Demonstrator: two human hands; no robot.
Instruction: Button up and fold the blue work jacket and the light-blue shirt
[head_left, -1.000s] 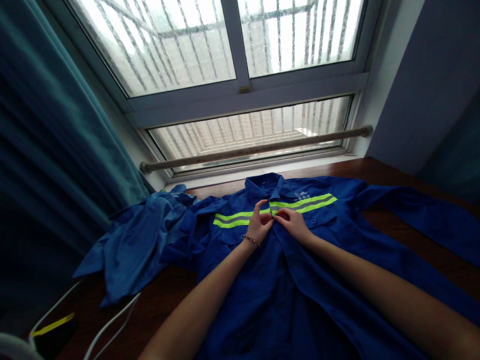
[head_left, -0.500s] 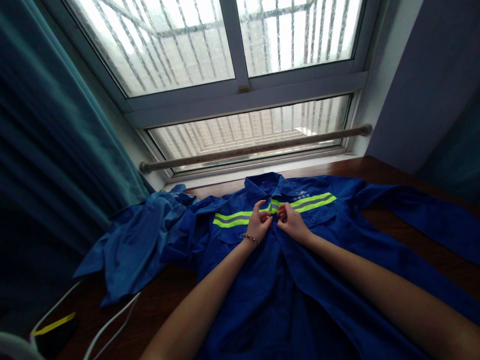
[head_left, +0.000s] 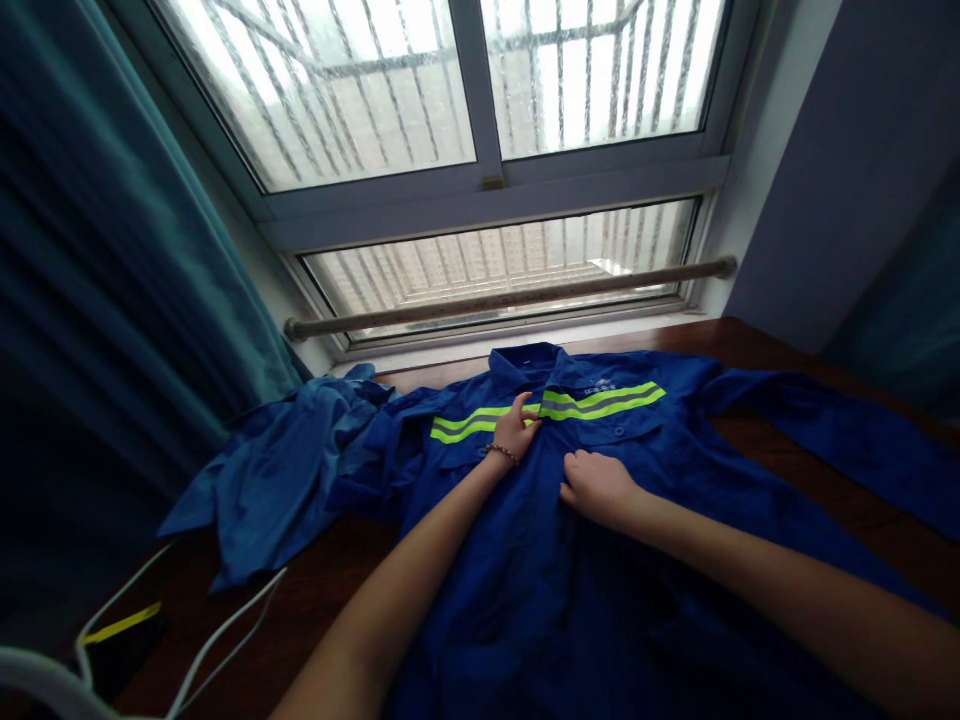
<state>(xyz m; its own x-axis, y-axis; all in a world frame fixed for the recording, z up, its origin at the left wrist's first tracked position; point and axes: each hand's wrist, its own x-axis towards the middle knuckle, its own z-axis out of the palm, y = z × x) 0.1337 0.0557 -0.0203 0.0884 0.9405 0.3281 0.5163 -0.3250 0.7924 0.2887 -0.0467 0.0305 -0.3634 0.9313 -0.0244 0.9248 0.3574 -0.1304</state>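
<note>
Shirt [head_left: 525, 600], blue, lies spread on table [head_left: 315, 590] under both hands. Left hand [head_left: 514, 430] rests released, fingertips on yellow stripe [head_left: 465, 425]. Right hand [head_left: 596, 487], just beside and nearer the body, curls on the front opening; cannot tell if it grips cloth.

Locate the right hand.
Head view, centre: the right hand rests on the blue shirt front, below the reflective stripe and nearer the camera than the left hand.

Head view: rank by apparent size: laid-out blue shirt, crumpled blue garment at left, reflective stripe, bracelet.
1. blue shirt
2. crumpled blue garment
3. reflective stripe
4. bracelet
The blue shirt lies nearer the camera, yet clearly leads.
</note>
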